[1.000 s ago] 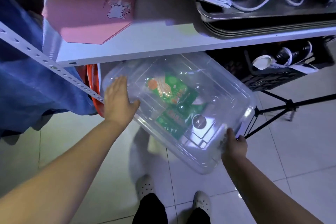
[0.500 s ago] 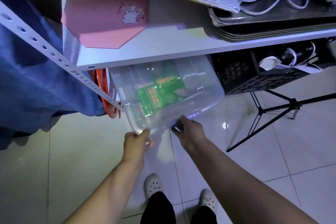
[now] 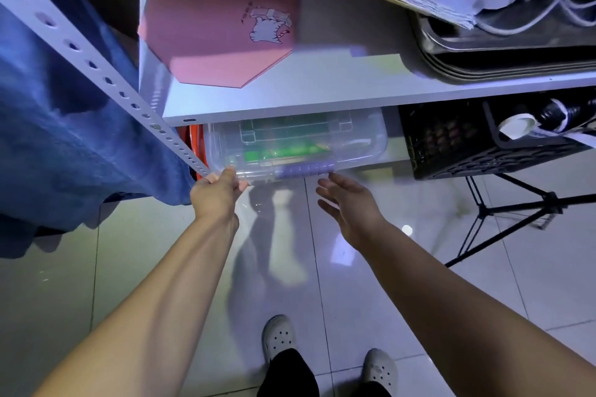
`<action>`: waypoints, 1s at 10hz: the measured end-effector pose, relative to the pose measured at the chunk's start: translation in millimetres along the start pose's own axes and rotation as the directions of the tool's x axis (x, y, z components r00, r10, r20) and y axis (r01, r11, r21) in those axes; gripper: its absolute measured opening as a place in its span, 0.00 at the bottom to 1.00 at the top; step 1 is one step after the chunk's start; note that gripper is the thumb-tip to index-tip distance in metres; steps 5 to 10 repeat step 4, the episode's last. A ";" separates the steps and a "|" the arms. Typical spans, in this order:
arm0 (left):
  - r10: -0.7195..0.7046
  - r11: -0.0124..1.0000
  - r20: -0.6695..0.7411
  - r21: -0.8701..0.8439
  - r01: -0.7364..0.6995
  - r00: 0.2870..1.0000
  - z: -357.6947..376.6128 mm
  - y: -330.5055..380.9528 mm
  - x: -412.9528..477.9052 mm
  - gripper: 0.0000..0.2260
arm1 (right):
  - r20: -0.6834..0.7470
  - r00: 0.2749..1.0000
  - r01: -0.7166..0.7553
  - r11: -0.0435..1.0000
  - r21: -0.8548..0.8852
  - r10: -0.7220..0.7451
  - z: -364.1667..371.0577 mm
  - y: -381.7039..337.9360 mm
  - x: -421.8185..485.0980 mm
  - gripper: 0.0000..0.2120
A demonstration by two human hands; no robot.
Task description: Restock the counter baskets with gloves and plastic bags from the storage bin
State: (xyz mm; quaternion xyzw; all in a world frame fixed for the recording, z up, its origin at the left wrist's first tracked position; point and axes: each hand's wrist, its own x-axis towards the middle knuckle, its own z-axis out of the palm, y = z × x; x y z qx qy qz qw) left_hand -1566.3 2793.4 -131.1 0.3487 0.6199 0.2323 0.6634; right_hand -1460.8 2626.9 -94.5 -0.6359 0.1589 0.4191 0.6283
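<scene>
Shiny tile floor point(image 3: 129, 267), clear bin point(image 3: 296, 145) tucked under the white shelf point(image 3: 290, 87) mid-frame. Left hand point(image 3: 219, 193) pinches its front corner lip, right hand point(image 3: 350, 206) hangs loose, off it. Moving it by one corner could twist it into the shelf post point(image 3: 106, 77), i reckon

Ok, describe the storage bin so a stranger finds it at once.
Find the white shelf board carrying the pink box. Directly beneath it sits a clear plastic bin, between something orange on its left and a black crate on its right. It is the only see-through container, green packets showing inside, and the left hand grips its front corner.
</scene>
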 end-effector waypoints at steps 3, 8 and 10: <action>-0.008 0.997 -0.021 0.071 0.009 1.000 10.3 10.5 16.2 0.10 | -0.081 0.995 0.043 0.977 -0.211 -0.062 -5.5 -1.7 -1.6 0.10; 0.012 0.970 -0.038 0.243 -0.002 0.999 5.9 12.7 10.2 0.06 | -0.066 0.992 0.076 0.940 -0.334 -0.104 -16.1 -2.8 -14.4 0.09; 0.012 0.970 -0.038 0.243 -0.002 0.999 5.9 12.7 10.2 0.06 | -0.066 0.992 0.076 0.940 -0.334 -0.104 -16.1 -2.8 -14.4 0.09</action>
